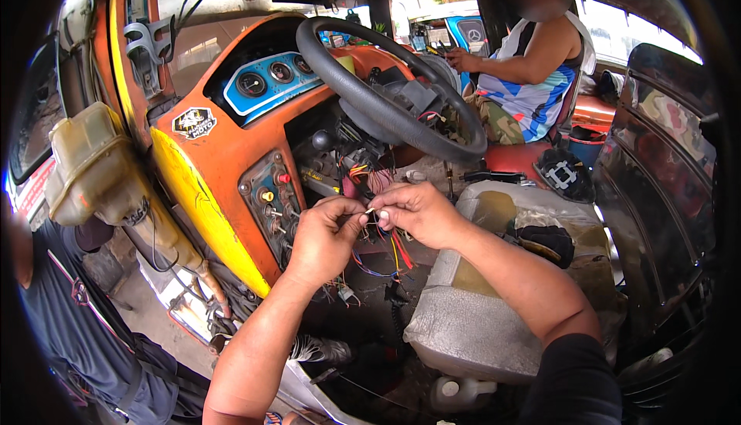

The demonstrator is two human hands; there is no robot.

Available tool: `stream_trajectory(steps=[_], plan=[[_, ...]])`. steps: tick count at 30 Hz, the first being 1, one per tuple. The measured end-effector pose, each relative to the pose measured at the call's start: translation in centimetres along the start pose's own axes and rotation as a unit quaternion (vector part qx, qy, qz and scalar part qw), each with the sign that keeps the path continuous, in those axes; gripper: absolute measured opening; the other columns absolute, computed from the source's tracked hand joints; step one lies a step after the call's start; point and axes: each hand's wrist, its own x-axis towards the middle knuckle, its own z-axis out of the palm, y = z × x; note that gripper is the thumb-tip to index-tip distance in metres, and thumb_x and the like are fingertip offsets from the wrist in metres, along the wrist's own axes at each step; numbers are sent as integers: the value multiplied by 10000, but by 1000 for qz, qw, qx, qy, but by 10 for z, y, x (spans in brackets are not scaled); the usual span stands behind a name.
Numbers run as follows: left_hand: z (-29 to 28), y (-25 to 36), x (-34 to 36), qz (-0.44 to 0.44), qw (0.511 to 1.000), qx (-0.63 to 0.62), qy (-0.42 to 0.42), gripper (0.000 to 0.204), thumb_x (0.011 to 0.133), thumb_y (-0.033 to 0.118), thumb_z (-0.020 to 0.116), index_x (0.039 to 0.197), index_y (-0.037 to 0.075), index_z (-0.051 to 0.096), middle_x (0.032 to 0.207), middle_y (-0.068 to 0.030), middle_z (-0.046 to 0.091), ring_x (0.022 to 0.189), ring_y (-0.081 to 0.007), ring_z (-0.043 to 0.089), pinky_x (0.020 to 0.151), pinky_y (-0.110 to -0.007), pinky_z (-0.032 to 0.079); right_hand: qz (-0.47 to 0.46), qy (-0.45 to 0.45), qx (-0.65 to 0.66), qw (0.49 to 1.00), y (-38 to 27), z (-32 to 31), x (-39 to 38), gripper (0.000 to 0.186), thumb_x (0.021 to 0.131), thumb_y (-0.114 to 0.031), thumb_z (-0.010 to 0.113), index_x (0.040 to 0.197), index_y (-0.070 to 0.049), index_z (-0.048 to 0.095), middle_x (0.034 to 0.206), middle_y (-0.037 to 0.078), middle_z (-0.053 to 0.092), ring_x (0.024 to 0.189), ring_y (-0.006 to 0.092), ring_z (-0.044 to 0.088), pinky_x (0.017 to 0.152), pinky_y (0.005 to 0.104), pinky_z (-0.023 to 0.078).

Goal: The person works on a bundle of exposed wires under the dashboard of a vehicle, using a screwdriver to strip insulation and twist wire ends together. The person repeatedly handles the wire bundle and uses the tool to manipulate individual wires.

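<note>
In front of the opened dashboard, my left hand [323, 238] and my right hand [421, 213] meet fingertip to fingertip. Both are closed in a pinch on a thin wire [370, 211], whose short pale piece shows between the fingers; its exact end is hidden. Just below my right hand hang loose red, yellow and blue wires [397, 251]. More orange and dark wires [359, 170] come out of the opening beneath the steering wheel [370, 89]. To the left of my left hand sits a switch panel [270, 197] with knobs and toggles.
A silver-grey covered box [455, 313] stands beside my right forearm. Another person [532, 70] sits at the far right; a second person [85, 309] stands outside at the left. A yellowed plastic tank [96, 166] hangs by the door frame. Blue-faced gauges [266, 81] fill the orange dash.
</note>
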Motion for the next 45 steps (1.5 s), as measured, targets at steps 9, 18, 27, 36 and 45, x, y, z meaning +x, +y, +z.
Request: stream_trajectory(steps=[9,18,27,36,45], plan=[[4,-9,-2,71,997,10,35,65,995,12,753,1038,-35,739,931,-61,717,838,-124,670,759,-285,544,89,39,103,990,3,-3,1,198,1053,-9,668,1241,44,702,1018,86,753,896,137,732,842,301,635],[0,-1,-5,17,1000,4,18,97,984,33,773,1061,-21,748,969,-79,717,882,-154,679,794,-311,550,13,29,84,996,9,5,2,244,999,61,711,1237,22,668,1065,72,752,990,126,729,878,279,616],[2,2,-3,43,999,17,26,118,958,35,794,1056,-18,755,1015,-103,740,950,-217,706,852,-341,562,-27,40,40,998,8,8,2,244,995,82,712,1225,17,665,1070,69,750,1019,122,727,921,272,605],[0,5,-1,23,999,32,1,131,951,57,805,1053,-17,767,1009,-124,760,949,-232,725,858,-354,571,-159,113,-182,964,-2,16,-8,136,965,-5,768,1100,10,755,990,114,801,887,181,780,798,323,617],[3,7,4,-74,997,-21,-2,131,953,73,819,1046,-15,791,906,-112,793,814,-147,716,763,-321,569,-298,108,-284,905,-7,13,-2,144,922,32,761,1058,-13,758,972,130,775,863,295,774,749,383,607]])
